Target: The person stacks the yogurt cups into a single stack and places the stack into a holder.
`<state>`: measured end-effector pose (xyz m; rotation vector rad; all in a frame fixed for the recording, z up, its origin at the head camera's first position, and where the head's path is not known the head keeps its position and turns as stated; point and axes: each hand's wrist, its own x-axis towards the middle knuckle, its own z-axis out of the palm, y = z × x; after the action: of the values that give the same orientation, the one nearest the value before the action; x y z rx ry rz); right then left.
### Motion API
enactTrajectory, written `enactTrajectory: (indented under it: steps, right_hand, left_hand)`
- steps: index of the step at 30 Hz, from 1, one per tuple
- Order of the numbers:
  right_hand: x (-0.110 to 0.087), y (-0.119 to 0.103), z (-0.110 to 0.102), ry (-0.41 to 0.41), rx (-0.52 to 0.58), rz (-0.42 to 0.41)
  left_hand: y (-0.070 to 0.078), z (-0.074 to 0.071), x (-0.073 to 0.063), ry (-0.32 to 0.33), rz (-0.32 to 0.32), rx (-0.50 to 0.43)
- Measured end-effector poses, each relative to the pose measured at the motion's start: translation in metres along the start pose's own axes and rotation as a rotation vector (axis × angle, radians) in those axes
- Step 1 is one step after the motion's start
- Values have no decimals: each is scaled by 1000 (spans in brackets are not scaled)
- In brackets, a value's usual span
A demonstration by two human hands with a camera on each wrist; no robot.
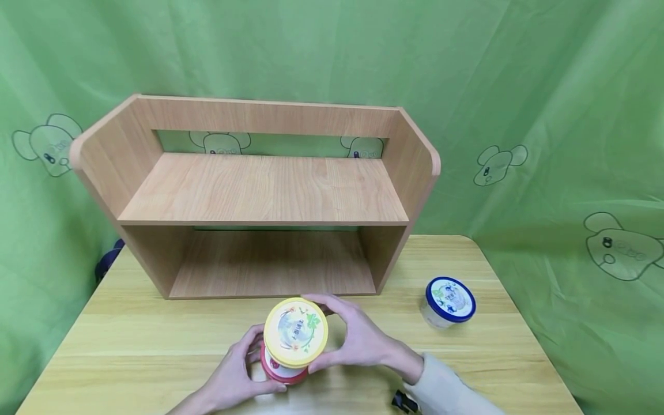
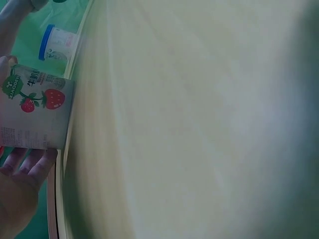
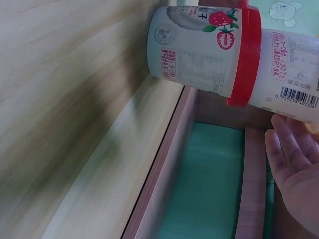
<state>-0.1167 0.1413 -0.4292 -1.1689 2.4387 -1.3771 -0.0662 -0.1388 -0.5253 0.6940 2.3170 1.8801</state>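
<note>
Your left hand (image 1: 233, 377) curls round the red-lidded strawberry tub (image 1: 280, 372), which stands on the worktop (image 1: 129, 346) near the front edge — roughly midway along it. Your right hand (image 1: 355, 337) wraps its fingers round the yellow-lidded tub (image 1: 295, 332), stacked right on top of the red lid. Just behind the stack stands the wooden two-tier shelf (image 1: 264, 190), both tiers bare. A blue-lidded tub (image 1: 448, 301) sits apart, toward the worktop's right edge.
</note>
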Motion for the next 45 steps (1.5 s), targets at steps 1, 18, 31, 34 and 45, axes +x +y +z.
enactTrajectory:
  steps: [1, 18, 31, 34, 45]
  right_hand:
    - [0, 0, 0, -2, -2, 4]
    - [1, 5, 3, -9, -12, -23]
    - [3, 6, 4, -15, -8, -49]
    - [3, 7, 5, -15, -9, -51]
    - [-5, 4, 1, -19, 0, 14]
  left_hand:
    - [0, 0, 0, 1, 6, -3]
    - [0, 1, 0, 6, -10, -13]
    - [-1, 1, 0, 7, -4, -8]
    - [-1, 1, 0, 6, 1, -15]
    - [0, 1, 1, -4, 31, -30]
